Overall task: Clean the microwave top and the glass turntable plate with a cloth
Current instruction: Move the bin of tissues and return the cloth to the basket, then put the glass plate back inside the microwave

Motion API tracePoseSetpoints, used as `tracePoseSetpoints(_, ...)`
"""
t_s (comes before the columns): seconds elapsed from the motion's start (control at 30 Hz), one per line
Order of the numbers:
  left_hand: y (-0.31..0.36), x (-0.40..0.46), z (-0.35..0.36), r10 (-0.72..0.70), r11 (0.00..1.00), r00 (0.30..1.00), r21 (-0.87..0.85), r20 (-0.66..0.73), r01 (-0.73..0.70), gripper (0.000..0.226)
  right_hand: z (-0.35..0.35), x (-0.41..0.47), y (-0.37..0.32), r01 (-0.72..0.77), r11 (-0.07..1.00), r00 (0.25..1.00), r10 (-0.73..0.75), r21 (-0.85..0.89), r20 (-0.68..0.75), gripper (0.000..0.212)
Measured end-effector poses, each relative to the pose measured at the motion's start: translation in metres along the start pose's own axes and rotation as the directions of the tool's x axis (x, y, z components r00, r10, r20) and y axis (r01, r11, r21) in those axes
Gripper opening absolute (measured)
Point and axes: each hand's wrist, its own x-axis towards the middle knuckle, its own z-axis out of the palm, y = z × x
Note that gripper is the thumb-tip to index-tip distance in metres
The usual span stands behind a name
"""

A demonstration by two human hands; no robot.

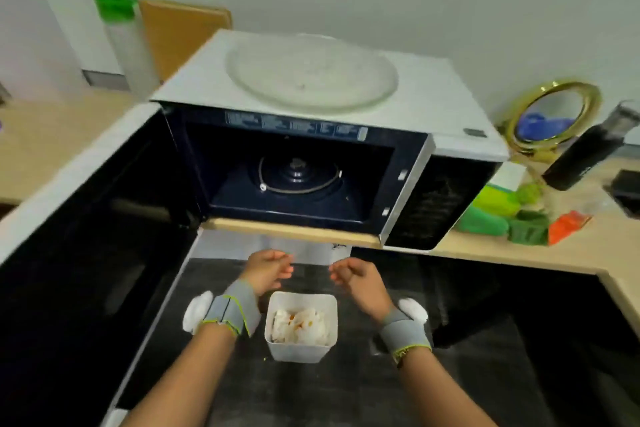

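Glass plate [311, 74] is lying flat on the microwave top [433, 97], its far rim reaching the back edge. Microwave door [86, 218] is hanging open leftward. Left hand [268, 270] and right hand [358, 279] are hovering apart below the tabletop [502, 253] edge, fingers loosely curled, holding nothing, above a white bin [300, 326] of crumpled, stained paper.

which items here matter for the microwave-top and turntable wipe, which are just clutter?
Job:
glass turntable plate, lying on the microwave top
left hand and right hand, both holding nothing
white bin of crumpled stained wipes, probably

Clutter:
gold mirror
green spray bottle
cutting board
green cloths
black bottle
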Motion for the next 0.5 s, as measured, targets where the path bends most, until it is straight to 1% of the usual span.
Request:
tracePoseSetpoints(0.03,0.018,-0.025,-0.004,0.026,1.000,0.999,-0.011,-0.029,-0.027,0.024,-0.011,-0.016,-0.024,0.011,1.000,1.000,-0.012,-0.003,-0.018,0.025)
tracePoseSetpoints(0.07,0.012,-0.036,-0.008,0.043,0.999,0.999,-0.018,-0.028,-0.044,0.026,-0.010,-0.022,-0.021,0.028,1.000,1.000,-0.028,0.005,-0.001,0.023)
tracePoseSetpoints(0.17,0.040,-0.084,-0.014,0.104,0.994,0.994,-0.017,-0.029,-0.104,0.030,-0.028,-0.048,-0.060,0.039,0.999,0.999,-0.039,0.000,-0.016,0.022)
tracePoseSetpoints(0.23,0.060,-0.101,-0.018,0.198,0.980,0.980,0.013,-0.018,-0.198,0.032,-0.034,-0.054,-0.080,0.087,0.996,0.996,-0.087,-0.014,-0.022,0.025)
tracePoseSetpoints(0.27,0.071,-0.102,-0.018,0.246,0.969,0.969,0.016,-0.006,-0.246,0.032,-0.037,-0.053,-0.086,0.105,0.994,0.994,-0.105,0.006,-0.027,0.026)
tracePoseSetpoints(0.33,0.097,-0.110,-0.022,0.339,0.941,0.940,-0.004,-0.029,-0.340,0.031,-0.040,-0.054,-0.109,0.161,0.987,0.986,-0.160,0.008,-0.048,0.023)
tracePoseSetpoints(0.43,0.131,-0.116,-0.028,0.425,0.901,0.902,-0.058,-0.068,-0.429,0.030,-0.044,-0.053,-0.144,0.257,0.966,0.965,-0.258,-0.016,-0.044,0.020)
tracePoseSetpoints(0.5,0.154,-0.113,-0.033,0.457,0.886,0.886,-0.049,-0.072,-0.461,0.029,-0.048,-0.045,-0.172,0.318,0.947,0.946,-0.319,-0.033,-0.047,0.018)
